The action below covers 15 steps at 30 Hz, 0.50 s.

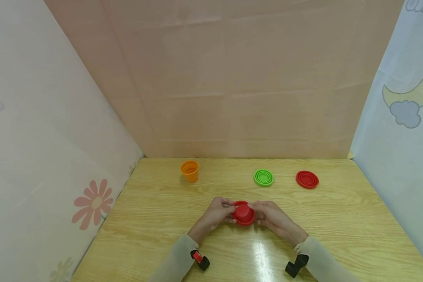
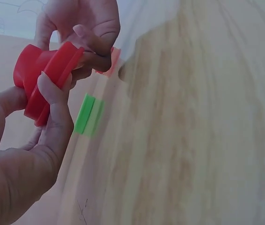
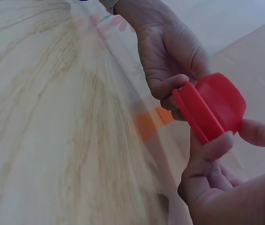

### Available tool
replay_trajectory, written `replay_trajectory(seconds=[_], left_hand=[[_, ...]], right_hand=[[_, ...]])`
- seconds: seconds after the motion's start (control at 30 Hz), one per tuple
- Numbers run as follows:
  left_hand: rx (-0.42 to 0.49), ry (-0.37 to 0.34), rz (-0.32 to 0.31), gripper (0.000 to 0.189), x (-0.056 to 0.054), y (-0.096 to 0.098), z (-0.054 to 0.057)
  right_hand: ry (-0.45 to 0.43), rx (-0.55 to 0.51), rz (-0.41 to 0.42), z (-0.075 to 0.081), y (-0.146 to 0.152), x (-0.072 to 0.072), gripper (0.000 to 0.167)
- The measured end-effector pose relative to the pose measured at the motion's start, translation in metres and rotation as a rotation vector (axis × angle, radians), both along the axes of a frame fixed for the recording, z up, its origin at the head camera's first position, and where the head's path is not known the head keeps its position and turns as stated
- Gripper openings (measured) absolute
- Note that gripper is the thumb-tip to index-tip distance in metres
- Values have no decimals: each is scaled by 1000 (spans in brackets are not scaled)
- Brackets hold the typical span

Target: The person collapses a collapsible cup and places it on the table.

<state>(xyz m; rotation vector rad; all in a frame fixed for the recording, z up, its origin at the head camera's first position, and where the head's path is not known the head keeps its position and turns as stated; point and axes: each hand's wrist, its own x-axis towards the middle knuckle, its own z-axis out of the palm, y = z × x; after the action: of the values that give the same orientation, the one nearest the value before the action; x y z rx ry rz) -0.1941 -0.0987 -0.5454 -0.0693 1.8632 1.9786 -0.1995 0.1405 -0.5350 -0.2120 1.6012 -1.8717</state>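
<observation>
On the bench, pale and wood-grained, an orange cup stands mouth up, beyond the left grip and to its left, its wall tapering to a narrower foot. That grip (a bare hand, like its partner) grasps the left side of the red cup, digits on both body and rim. The red cup sits directly between the two grips, neither clearly nearer; its short axis runs across the line joining them, small flat base toward the head camera, broad rim away. It looks like smooth, bendable silicone: stubby body, thick flange. Farther out than the right grip, the green cup lies as a flat disc of concentric rings. The right grip pinches the red cup's right side. Beyond it, rightward, a red disc shows similar nested rings.
</observation>
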Motion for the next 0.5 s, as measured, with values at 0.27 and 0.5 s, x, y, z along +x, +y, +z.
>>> replay_trajectory(seconds=[0.27,0.5], left_hand=[[19,-6,20,26,2,1,3],[183,-31,-31,37,6,-3,6]], right_hand=[[16,19,-96,4,-7,1,19],[20,89,-198,6,-11,-2,27]])
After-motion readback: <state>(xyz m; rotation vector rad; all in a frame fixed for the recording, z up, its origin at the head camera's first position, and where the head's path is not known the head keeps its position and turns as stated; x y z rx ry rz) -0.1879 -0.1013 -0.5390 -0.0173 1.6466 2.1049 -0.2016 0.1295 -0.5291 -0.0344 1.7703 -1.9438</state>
